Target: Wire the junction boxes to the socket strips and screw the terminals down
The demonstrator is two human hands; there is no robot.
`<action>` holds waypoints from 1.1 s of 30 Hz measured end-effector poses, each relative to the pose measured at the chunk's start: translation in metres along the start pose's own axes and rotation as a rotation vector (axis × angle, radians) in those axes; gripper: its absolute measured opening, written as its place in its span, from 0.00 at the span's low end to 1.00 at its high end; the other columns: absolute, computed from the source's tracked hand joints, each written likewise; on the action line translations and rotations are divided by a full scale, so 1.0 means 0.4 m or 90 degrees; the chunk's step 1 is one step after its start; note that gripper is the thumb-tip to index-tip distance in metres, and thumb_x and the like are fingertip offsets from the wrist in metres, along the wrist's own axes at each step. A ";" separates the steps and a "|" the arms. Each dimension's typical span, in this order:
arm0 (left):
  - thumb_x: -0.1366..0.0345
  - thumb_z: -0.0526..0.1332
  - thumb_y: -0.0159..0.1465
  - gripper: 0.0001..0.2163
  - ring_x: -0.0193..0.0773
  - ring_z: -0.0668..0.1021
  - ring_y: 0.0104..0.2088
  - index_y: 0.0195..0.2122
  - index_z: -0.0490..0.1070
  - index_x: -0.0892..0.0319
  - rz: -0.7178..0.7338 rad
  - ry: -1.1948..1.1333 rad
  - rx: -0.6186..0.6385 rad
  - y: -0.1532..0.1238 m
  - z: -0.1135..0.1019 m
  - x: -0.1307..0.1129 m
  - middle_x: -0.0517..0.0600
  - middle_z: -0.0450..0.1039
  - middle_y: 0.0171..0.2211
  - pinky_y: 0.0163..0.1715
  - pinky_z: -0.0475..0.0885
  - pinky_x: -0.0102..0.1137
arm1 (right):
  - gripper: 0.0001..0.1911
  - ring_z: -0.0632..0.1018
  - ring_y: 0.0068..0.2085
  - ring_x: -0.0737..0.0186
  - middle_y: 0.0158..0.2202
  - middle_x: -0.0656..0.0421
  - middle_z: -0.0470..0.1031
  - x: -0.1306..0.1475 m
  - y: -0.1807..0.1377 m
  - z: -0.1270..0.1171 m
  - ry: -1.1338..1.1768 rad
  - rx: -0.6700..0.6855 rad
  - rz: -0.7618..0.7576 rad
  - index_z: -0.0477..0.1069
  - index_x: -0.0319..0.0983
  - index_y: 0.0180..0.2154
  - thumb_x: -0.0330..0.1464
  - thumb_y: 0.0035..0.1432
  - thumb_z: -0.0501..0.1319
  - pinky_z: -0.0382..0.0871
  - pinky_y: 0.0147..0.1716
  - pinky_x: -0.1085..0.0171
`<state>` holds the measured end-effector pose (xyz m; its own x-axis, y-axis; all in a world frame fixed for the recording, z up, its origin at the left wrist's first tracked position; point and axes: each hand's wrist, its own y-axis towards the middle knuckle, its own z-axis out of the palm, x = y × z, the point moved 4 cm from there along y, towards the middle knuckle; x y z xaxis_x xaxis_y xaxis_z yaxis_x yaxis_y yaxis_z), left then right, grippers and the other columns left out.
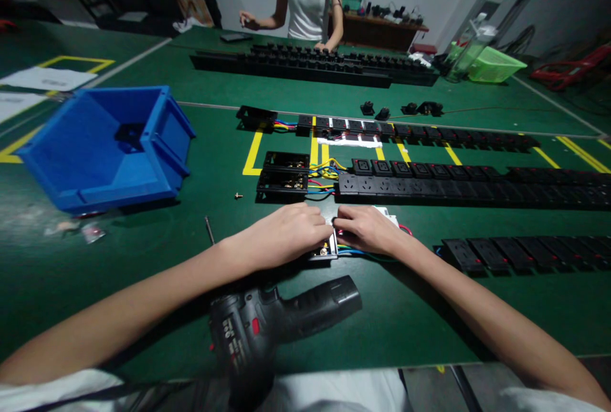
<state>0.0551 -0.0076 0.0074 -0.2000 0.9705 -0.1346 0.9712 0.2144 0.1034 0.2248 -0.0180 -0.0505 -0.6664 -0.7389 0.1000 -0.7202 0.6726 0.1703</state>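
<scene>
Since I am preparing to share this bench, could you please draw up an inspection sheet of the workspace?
Surface: green tabletop with yellow tape lines.
Job's things: small open housing at the hands; black power strips beyond.
Clutter: drill near the table's close edge; loose screw; blue bin holding a dark part.
Hands: left hand and right hand at the housing; exact grip hidden.
Cables: coloured wires beside the housing.
Surroundings: co-worker across the table; green basket.

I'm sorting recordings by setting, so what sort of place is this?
Probably a small workshop for assembling electrical goods: black socket strips, some with loose wires showing, lie in rows on a long green worktable, along with a cordless power tool and a blue parts bin.
</scene>
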 end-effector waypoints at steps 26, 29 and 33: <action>0.68 0.54 0.69 0.09 0.39 0.72 0.40 0.38 0.73 0.63 -0.045 -0.060 0.002 -0.003 -0.013 0.012 0.54 0.71 0.37 0.39 0.68 0.32 | 0.12 0.61 0.31 0.68 0.33 0.59 0.63 0.004 0.003 -0.007 -0.001 -0.002 -0.002 0.67 0.38 0.35 0.38 0.67 0.53 0.47 0.29 0.65; 0.68 0.53 0.70 0.10 0.39 0.73 0.40 0.38 0.73 0.62 -0.043 -0.049 0.005 -0.003 -0.012 0.012 0.54 0.71 0.36 0.39 0.67 0.31 | 0.13 0.61 0.31 0.67 0.33 0.59 0.63 0.004 0.004 -0.008 0.001 -0.005 -0.005 0.67 0.38 0.34 0.38 0.67 0.53 0.47 0.29 0.65; 0.67 0.52 0.70 0.10 0.38 0.72 0.37 0.37 0.72 0.62 -0.038 -0.021 0.005 0.000 -0.012 0.008 0.54 0.71 0.36 0.37 0.66 0.31 | 0.13 0.61 0.30 0.67 0.32 0.59 0.63 0.005 0.003 -0.008 0.000 -0.009 -0.006 0.67 0.37 0.34 0.39 0.67 0.53 0.47 0.29 0.65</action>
<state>0.0540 -0.0040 0.0117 -0.2539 0.9518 -0.1720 0.9586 0.2712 0.0861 0.2233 -0.0186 -0.0469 -0.6600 -0.7448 0.0986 -0.7234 0.6654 0.1845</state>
